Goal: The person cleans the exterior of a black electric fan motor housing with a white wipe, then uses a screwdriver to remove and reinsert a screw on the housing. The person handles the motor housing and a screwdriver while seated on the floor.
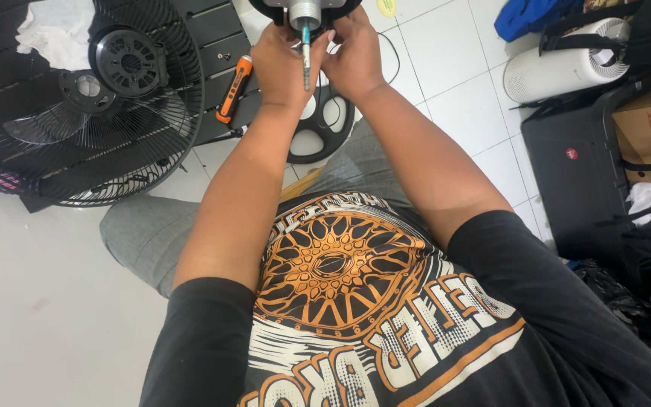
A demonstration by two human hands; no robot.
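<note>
Left hand [284, 64]: it is up at the top of the view, with its fingers curled around the bottom of a fan motor [304, 11]
Right hand [354, 56]: it is just beside the left hand, with its fingers curled on the same motor from the other side
Both hands: they are closed on the motor and touch each other near the thumbs
Fan motor: it is a round black thing with a grey metal middle, held up in the air above the lap; its top is cut off by the edge of the view
Metal rod [307, 56]: it sticks out of the middle of the motor and points down between the two hands
Screwdriver [233, 88]: it is orange and black and lies on a dark slatted board, just left of the left arm; no hand touches it
Black ring part [325, 124]: it lies on the floor under the hands, partly hidden by the arms
Fan cage [77, 105]: this big round black wire cage lies on the left, well apart from the hands
White cloth [58, 34]: it lies at the top left, behind the cage
White round machine [566, 68]: it lies on its side at the top right, near a black case and a cardboard box
Floor [39, 301]: it has white tiles
What could go wrong: the motor looks heavy and is held only by the fingers, so it could slip and drop on the ring part or on the lap
Another worry: the rod points at the person, so a slip could poke a hand
</note>
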